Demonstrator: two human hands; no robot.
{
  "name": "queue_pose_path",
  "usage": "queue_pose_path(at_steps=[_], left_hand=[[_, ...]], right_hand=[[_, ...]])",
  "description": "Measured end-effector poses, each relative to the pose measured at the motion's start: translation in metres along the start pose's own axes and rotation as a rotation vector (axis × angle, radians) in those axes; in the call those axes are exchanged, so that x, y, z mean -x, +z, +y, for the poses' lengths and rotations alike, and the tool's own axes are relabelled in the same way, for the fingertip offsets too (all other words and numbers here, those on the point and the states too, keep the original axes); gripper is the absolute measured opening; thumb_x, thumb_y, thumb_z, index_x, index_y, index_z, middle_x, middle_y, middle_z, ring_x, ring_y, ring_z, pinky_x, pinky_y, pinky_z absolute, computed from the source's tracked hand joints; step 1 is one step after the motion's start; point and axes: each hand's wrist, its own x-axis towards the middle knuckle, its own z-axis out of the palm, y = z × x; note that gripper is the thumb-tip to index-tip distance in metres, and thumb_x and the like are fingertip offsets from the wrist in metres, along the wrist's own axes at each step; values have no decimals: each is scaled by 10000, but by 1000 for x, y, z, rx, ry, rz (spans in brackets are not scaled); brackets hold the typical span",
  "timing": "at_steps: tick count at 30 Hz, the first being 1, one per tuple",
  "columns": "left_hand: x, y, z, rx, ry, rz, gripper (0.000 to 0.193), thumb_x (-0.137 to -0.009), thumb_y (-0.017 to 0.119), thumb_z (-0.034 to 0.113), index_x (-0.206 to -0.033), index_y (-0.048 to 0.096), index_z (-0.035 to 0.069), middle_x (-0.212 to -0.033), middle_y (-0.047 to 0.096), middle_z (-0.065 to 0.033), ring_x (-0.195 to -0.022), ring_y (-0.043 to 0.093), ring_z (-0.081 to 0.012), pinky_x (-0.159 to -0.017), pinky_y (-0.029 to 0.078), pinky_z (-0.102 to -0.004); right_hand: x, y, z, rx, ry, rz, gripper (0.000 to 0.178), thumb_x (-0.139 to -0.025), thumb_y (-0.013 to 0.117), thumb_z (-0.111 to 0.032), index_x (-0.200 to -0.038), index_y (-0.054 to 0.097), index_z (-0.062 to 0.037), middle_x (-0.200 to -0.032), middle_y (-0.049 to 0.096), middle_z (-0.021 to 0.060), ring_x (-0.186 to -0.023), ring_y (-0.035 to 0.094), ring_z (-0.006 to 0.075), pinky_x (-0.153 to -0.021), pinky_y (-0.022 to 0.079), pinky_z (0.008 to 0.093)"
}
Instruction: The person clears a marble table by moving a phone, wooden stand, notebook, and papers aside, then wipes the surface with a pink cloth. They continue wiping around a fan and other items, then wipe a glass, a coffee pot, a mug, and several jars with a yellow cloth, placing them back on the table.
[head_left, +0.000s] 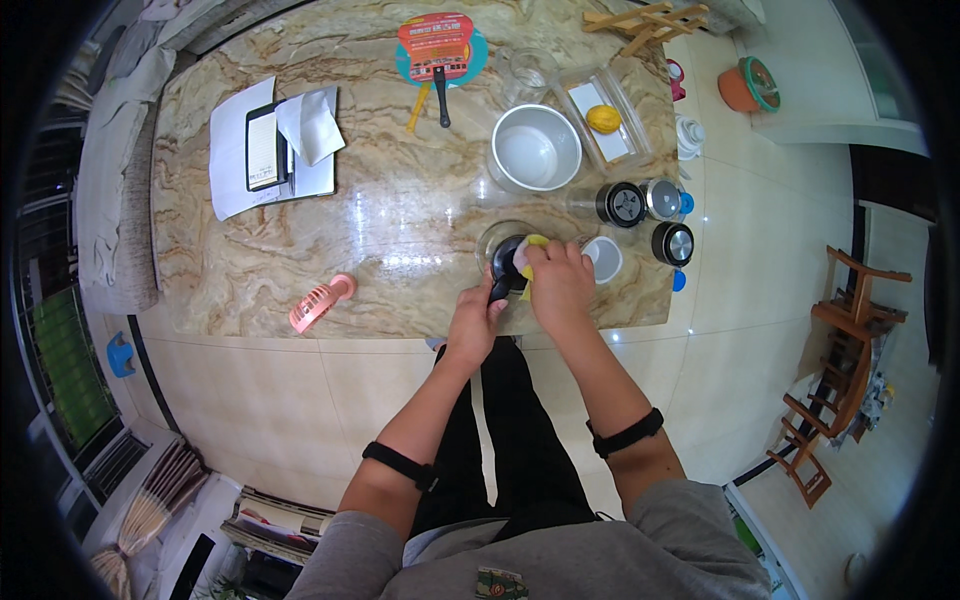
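Observation:
At the table's near edge, my left hand (475,320) is closed round the handle of a black ladle (503,268). My right hand (562,283) grips a yellow and whitish sponge (529,256), pressed against the ladle's rounded head. Fingers and sponge cover part of that head. Just behind the ladle, and partly hidden by it, lies a round clear glass dish or lid (490,240); which one I cannot tell. Beside my right hand stands a small white cup (603,259).
Beyond my hands stands a white pot (537,150). Dark-lidded jars (622,205) cluster at the right edge, near a clear box (640,145) holding a yellow fruit (602,119). A pink handheld fan (322,303) lies left, papers (235,160) farther back.

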Motion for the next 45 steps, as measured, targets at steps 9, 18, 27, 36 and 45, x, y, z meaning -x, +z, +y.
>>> queue_pose_path(at_steps=[9,18,27,36,45], left_hand=[[27,-31,-3,171,-101,32,579,-987,597,133,-1508,369,21,-1186,599,-212,-1091,573,-314,-982,440,-359],[42,-47,17,762,-281,32,600,-1047,530,219,-1550,280,6,-1454,472,-80,-1279,457,-158,-1086,341,-278],[55,-99,16,878,-221,-121,614,-1031,563,234,-1560,304,61,-1114,562,31,-918,490,-69,-862,415,-218],[72,-152,28,745,-215,-343,616,-986,628,281,-1493,416,3,-1071,602,-24,-888,517,-108,-813,436,-257],[83,-166,30,785,-174,-460,573,-986,629,189,-1493,420,21,-1368,534,-91,-1196,475,-164,-1005,377,-307]], right_hand=[[56,-8,28,-854,289,80,377,-809,679,-42,-1183,641,-61,-1140,650,151,-1075,604,366,-990,452,449],[70,18,-44,-815,89,343,304,-959,573,-97,-1251,618,-28,-1316,597,154,-1304,488,328,-1114,357,424],[-25,-5,6,-1381,-10,-290,220,-942,613,-117,-1119,683,-5,-1153,686,100,-1131,603,196,-1013,437,339],[-70,-23,0,-1462,-261,-1042,280,-884,635,-166,-1121,698,-30,-1136,682,72,-1094,586,165,-1001,422,311],[-19,10,19,-1785,167,-1012,390,-900,594,-182,-1248,621,-6,-1228,645,121,-1157,598,229,-1053,432,360]])
